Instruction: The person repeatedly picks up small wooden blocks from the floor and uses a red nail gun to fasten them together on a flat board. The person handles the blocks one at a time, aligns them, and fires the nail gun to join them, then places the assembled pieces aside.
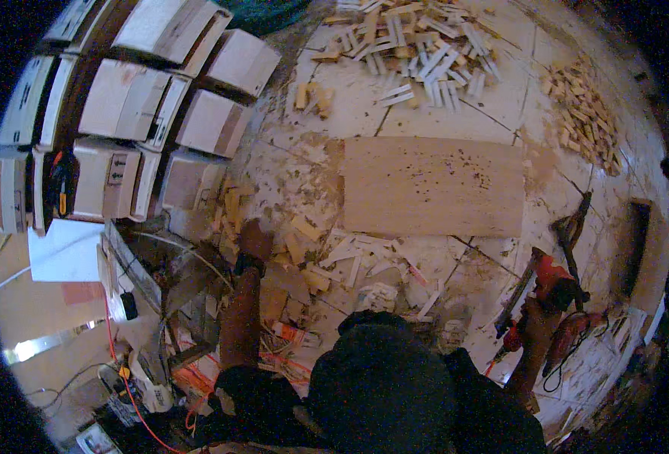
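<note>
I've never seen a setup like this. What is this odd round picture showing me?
There is no robot here, just a person working with two bare hands. A wide fisheye camera worn on the head looks down, so straight edges bend and the rim is dark.

The left hand is low among wood scraps; it is too dim to tell whether it holds anything. The right hand appears to grip a red tool, probably a power tool.

On the tiled floor lie a flat wooden board with dark specks, a pile of wood strips and a heap of small wood blocks. Boxes are stacked at left.
</note>
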The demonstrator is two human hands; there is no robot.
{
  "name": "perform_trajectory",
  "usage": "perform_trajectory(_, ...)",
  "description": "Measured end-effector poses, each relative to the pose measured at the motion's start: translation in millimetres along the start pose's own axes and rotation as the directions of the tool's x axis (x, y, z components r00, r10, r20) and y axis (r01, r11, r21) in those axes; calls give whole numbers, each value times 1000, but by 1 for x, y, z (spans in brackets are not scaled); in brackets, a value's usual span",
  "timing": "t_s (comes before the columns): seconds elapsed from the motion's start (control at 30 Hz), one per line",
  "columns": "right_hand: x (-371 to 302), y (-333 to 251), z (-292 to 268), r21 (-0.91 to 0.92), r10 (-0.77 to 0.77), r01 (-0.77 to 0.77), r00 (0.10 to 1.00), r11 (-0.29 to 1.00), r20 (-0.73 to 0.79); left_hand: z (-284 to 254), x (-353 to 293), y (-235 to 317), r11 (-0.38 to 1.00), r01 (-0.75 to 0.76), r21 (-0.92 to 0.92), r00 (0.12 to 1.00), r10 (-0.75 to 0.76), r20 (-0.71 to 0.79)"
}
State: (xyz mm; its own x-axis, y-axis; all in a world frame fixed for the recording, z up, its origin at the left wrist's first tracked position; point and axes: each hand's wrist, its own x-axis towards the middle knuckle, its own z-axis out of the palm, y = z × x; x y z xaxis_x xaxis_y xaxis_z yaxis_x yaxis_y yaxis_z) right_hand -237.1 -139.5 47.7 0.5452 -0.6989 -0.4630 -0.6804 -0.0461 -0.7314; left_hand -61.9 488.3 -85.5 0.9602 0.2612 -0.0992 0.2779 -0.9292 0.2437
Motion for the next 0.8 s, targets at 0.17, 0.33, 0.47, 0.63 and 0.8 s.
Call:
perform_trajectory(0.17, -12, -23, 10, 38, -75, 76, 997, 996, -31, 25, 15, -32, 926, -71, 370, 987, 11, 161)
perform_trajectory(0.33, -24, -21, 9, -25, -110, 108, 987, 994, -113, 23, 9, -78, 695, -348, 629, 937, 233, 261)
perform_trajectory(0.47, -24, -12, -2, 30, 13, -12, 999, 999, -34, -10, 11, -51, 776, -129, 617, 911, -153, 383)
perform_trajectory(0.63, -12, -5, -3, -157, -142, 124, 984, 980, -109, -33, 26, 92, 967, -238, -89, 951, 251, 181)
perform_trajectory(0.8, -19, -22, 7, 128, 53, -41, 994, 991, -92, 71, -13, 313, 660, -49, -750, 696, 561, 448)
